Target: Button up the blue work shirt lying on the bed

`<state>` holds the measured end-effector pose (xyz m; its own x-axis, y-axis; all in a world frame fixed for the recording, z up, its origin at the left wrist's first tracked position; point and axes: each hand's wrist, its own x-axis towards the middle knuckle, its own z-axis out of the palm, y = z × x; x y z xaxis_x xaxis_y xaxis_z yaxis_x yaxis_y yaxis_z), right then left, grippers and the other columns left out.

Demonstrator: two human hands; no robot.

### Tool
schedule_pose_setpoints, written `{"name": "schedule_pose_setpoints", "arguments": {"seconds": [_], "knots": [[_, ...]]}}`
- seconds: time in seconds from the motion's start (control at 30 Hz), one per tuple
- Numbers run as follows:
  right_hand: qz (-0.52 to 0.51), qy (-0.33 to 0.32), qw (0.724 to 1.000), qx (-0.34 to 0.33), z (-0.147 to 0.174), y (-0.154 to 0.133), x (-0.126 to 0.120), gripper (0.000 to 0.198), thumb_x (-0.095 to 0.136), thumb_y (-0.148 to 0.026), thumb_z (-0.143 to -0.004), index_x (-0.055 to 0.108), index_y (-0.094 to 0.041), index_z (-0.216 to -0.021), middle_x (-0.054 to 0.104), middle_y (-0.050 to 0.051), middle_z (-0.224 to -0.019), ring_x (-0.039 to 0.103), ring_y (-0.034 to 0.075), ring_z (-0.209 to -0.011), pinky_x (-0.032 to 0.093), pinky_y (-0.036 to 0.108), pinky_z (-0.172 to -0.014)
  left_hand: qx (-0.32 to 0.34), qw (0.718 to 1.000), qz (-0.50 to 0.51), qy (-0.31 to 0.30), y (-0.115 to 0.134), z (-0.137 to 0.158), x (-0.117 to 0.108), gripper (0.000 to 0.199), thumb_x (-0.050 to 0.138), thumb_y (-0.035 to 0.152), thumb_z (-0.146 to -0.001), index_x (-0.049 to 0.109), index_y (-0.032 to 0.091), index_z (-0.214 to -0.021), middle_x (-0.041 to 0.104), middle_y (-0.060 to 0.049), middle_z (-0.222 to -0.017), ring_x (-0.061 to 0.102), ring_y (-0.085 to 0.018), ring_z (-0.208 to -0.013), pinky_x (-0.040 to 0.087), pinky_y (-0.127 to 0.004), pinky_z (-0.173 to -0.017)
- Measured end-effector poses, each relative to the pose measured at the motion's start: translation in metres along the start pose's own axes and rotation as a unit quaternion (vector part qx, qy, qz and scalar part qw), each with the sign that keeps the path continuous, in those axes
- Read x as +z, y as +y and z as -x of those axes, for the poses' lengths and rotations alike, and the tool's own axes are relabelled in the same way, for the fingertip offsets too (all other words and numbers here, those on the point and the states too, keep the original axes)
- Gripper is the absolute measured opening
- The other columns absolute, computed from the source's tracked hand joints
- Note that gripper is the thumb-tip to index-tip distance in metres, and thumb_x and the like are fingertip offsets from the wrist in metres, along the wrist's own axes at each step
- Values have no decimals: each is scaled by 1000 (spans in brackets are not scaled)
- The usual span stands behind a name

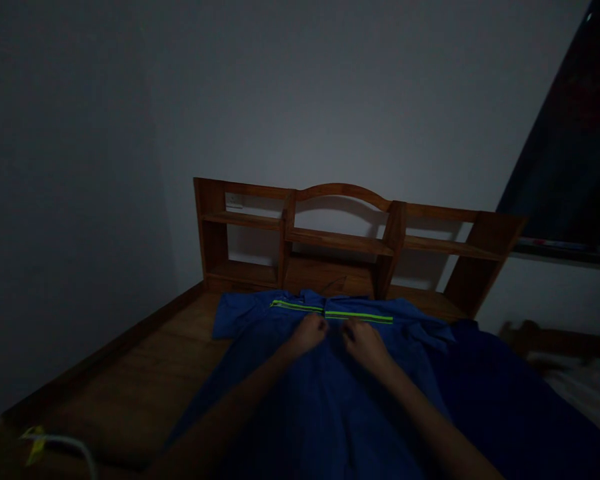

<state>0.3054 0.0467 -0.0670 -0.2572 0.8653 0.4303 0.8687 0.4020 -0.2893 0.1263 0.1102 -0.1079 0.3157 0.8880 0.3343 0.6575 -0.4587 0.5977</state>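
A dim room, seen from above a wooden bed (145, 373) with bare boards. At the far left, near the bottom corner, a white cable (75, 445) with a yellow tag lies on the wood. A blue work shirt (330, 400) is spread flat across the bed, its collar end toward a wooden headboard (340, 240) with open shelves — a bright yellow-green reflective stripe (330, 312) runs across its chest. The left hand (307, 333) rests on the shirt just below the stripe, fingers curled in and pinching the fabric at the front opening. Just beside it, the right hand (363, 343) does the same, fingers bent closed on the cloth (the light is too low to see exactly what they grip). To the right lies darker blue fabric (510, 400), and beyond it a dark window (570, 167).
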Motion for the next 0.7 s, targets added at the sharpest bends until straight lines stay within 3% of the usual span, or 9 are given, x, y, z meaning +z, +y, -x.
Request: {"name": "schedule_pose_setpoints", "arguments": {"seconds": [0.1,0.2,0.3,0.53,0.63,0.7], "knots": [[-94,24,995,15,10,4,33,23,43,-13,-78,64,-20,-84,65,6,-89,60,17,-82,40,24,-76,2,999,-4,33,5,11,29,30,38,14,-83,64,16,-97,62,-10,-95,57,-19,-95,42,-29,-87],[-178,14,983,29,17,21,51,28,41,-11,-76,65,-20,-85,66,3,-88,60,16,-82,41,24,-77,-12,996,59,71,-5,19,39,45,33,8,-81,50,16,-122,62,-8,-100,57,-16,-95,42,-28,-88],[-205,9,977,50,17,28,55,28,42,-13,-76,67,-21,-82,67,2,-88,60,17,-82,42,25,-77,3,990,137,26,-11,19,36,44,34,10,-81,53,19,-121,64,-4,-93,59,-15,-86,45,-27,-83],[-183,28,979,82,16,25,57,25,44,-15,-78,68,-21,-80,66,4,-86,60,17,-79,41,25,-77,71,978,194,-1,4,16,37,31,41,21,-87,65,23,-107,62,-5,-105,55,-16,-101,40,-30,-94],[-196,42,976,86,16,26,50,25,44,-15,-77,68,-21,-80,66,3,-87,60,16,-81,42,25,-77,58,965,255,-19,6,19,39,33,53,23,-82,60,22,-115,56,-7,-113,58,-15,-92,46,-30,-88],[-214,52,972,84,16,26,41,26,43,-17,-78,68,-21,-82,66,2,-88,60,16,-81,42,26,-78,52,948,309,-45,7,20,39,46,62,24,-76,54,23,-122,47,-9,-124,59,-14,-85,51,-29,-78]]}}
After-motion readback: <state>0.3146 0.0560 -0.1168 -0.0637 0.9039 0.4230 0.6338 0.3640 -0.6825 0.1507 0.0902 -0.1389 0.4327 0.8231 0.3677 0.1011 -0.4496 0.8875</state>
